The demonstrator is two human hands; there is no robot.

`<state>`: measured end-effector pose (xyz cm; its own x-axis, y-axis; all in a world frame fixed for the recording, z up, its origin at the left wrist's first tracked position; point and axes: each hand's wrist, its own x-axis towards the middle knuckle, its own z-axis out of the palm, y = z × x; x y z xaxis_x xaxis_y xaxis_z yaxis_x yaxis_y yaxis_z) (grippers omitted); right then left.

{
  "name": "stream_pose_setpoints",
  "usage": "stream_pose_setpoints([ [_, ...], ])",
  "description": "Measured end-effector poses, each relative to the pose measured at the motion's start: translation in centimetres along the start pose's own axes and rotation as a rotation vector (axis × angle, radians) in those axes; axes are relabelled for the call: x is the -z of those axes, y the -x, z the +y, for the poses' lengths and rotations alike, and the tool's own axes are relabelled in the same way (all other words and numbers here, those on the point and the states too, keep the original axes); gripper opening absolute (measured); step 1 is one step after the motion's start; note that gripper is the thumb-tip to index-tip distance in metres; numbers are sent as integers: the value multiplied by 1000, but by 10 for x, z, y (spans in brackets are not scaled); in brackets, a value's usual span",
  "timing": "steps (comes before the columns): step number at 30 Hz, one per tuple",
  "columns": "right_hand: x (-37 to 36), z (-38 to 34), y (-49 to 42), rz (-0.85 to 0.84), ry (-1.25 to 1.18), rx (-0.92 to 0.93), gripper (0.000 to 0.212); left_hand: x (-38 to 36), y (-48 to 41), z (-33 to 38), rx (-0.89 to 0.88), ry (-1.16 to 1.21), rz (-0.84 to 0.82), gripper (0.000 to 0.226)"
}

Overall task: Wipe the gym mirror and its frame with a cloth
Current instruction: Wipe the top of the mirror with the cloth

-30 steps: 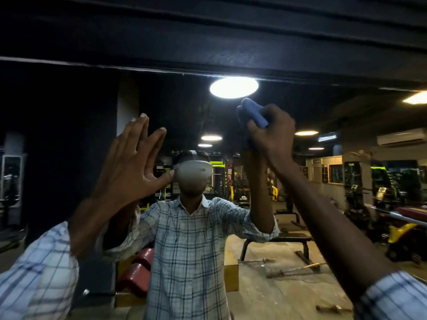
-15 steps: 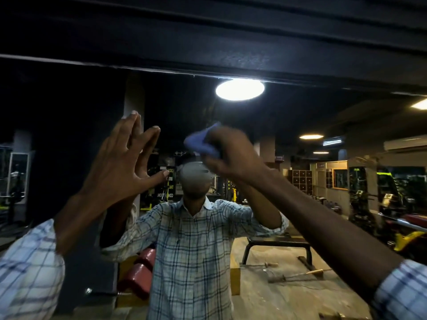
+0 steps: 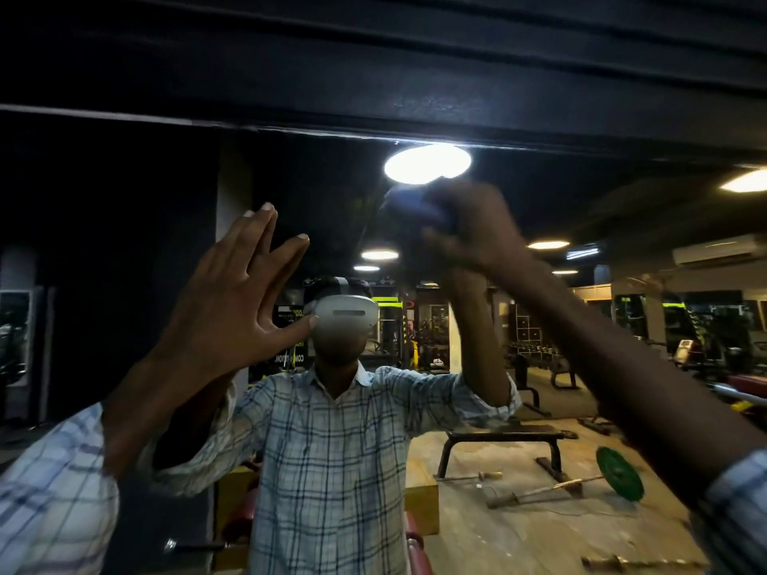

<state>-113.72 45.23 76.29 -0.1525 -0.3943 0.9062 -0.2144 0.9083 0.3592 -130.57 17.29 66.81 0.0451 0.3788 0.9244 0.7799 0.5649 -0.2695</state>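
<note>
- Up high, our blurred right hand (image 3: 471,232) grips a crumpled blue cloth (image 3: 411,207) against the large wall mirror (image 3: 602,209); its fingers half hide the cloth.
- Our left hand (image 3: 232,302) is raised alongside, fingers (image 3: 286,259) spread wide.

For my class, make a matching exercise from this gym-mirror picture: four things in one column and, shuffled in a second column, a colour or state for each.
1 left hand
2 cloth
3 weight plate
4 mirror frame

a green, reflected on the floor
b fingers straight and spread
c dark, above the glass
d blue, gripped by the right hand

Pairs: 1-b, 2-d, 3-a, 4-c
</note>
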Motion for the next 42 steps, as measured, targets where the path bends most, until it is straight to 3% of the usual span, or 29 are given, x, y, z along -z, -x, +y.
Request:
stream_pose_setpoints([
  [2,12,20,-14,327,35,-261,33,1,1,-4,-13,8,3,104],
  [4,-2,17,-16,397,67,-339,35,2,2,-9,-20,19,8,103],
  [7,-34,-21,-13,-49,4,-7,28,3,2,-16,-29,19,16,103],
  [8,-36,-25,-14,-160,17,56,26,4,2,-18,-29,19,19,103],
  [9,-33,-26,-19,-164,28,75,26,4,2,-19,-27,16,19,103],
  [13,-25,-10,-38,355,94,-266,25,8,7,-29,-11,15,22,104],
  [14,-30,-14,-37,404,85,-311,23,10,9,-32,-10,15,24,103],
  [15,-38,-27,-35,354,51,-270,21,11,11,-35,-8,17,25,103],
  [19,-66,-84,-6,-271,2,134,23,16,17,-48,10,32,34,102],
  [21,-54,-76,-7,-226,37,133,25,19,21,-54,26,23,18,103],
  [24,-32,-49,-5,165,36,-174,21,23,28,-67,40,0,3,105],
  [25,-33,-50,3,213,42,-224,19,24,31,-70,41,-3,3,105],
  [26,-40,-60,15,160,40,-206,18,24,32,-73,40,-3,4,105],
  [29,-63,-103,55,-329,-22,59,27,25,33,-76,33,-1,24,105],
  [30,-61,-105,60,-406,-6,99,30,25,33,-76,30,1,26,104],
  [32,-49,-87,57,-237,21,-1,26,25,34,-77,27,5,27,103],
  [35,-39,-68,52,225,27,-385,21,27,38,-84,29,3,17,103],
  [36,-48,-75,54,257,22,-411,19,27,39,-86,31,1,12,104],
  [37,-61,-90,57,188,-6,-346,19,28,40,-89,36,-2,5,104],
  [40,-89,-134,57,-324,-77,50,28,32,42,-94,49,-4,4,105],
  [41,-88,-132,47,-378,-58,112,28,33,43,-96,48,-7,2,105],
  [42,-84,-125,33,-319,-19,119,24,33,44,-99,48,-9,0,105],
])
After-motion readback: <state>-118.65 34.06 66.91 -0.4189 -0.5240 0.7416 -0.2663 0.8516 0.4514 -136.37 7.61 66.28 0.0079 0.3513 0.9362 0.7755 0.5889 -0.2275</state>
